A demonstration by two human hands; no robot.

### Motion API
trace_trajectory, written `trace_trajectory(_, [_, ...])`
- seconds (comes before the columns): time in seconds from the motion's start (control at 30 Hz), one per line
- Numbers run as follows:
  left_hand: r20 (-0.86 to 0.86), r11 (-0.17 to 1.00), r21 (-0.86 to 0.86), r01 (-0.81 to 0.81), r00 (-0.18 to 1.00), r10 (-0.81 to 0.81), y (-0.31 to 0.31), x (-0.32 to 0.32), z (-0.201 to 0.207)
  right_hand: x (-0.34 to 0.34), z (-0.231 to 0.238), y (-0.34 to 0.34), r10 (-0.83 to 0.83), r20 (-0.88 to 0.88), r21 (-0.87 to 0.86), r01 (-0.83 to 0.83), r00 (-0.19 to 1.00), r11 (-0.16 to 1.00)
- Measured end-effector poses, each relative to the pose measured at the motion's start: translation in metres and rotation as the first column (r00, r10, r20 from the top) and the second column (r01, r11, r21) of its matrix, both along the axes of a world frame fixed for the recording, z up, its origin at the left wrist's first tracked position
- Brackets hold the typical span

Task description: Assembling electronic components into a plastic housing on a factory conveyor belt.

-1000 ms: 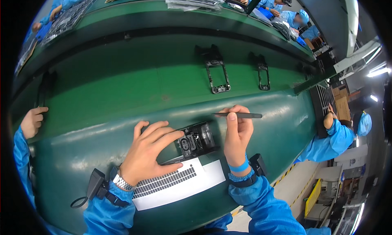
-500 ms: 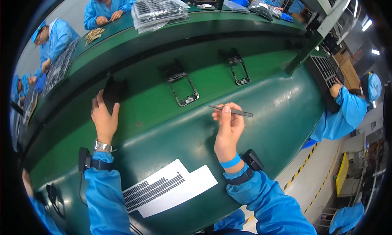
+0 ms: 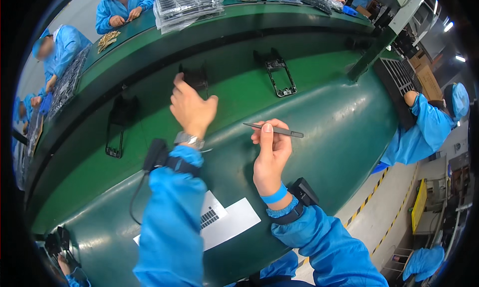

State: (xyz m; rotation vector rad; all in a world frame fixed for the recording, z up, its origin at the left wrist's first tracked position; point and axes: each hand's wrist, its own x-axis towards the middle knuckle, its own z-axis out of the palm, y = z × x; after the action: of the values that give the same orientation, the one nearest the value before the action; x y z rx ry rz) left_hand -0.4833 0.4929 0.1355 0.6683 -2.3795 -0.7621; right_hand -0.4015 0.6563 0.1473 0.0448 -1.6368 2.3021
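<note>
Factory workshop; green conveyor belt [image 3: 239, 90]; blue-smocked workers [image 3: 419, 130]; striped floor tape [image 3: 366, 200]

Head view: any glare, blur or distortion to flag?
Head view: pale glare on the green worktop; the dark part by the left hand looks smeared and shadowed; the tweezers read fairly crisp; the far ledge bows with the fisheye.

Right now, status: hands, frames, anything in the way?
Left hand at middle black frame, grip unclear. Right hand holding dark tweezers. Left frame, right frame on green surface. Left sleeve partly covering white sheet.
</note>
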Motion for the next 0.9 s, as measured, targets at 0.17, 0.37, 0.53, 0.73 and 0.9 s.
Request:
trace_trajectory(0.17, [0.063,0.873,0.034,0.486,0.871,-0.488,-0.054,0.098,0.038,0.024,0.008,0.000,0.468,-0.155,-0.007,-0.475,0.870,0.880])
trace_trajectory(0.37, [0.074,0.717,0.276,0.641,0.729,-0.680,-0.069,0.209,0.047,0.078,0.015,0.018,0.789,0.044,0.401,-0.734,0.612,0.548])
trace_trajectory(0.53, [0.066,0.698,0.223,0.681,0.704,-0.707,-0.074,0.232,0.024,0.086,0.005,0.014,0.751,0.196,0.584,-0.691,0.630,0.426])
trace_trajectory(0.73, [0.021,0.704,0.145,0.695,0.709,-0.705,-0.068,0.233,0.015,0.085,0.004,0.018,0.729,0.231,0.662,-0.654,0.644,0.368])
trace_trajectory(0.9, [0.008,0.714,0.159,0.682,0.722,-0.692,-0.062,0.230,0.017,0.082,0.008,0.023,0.733,0.225,0.681,-0.641,0.642,0.353])
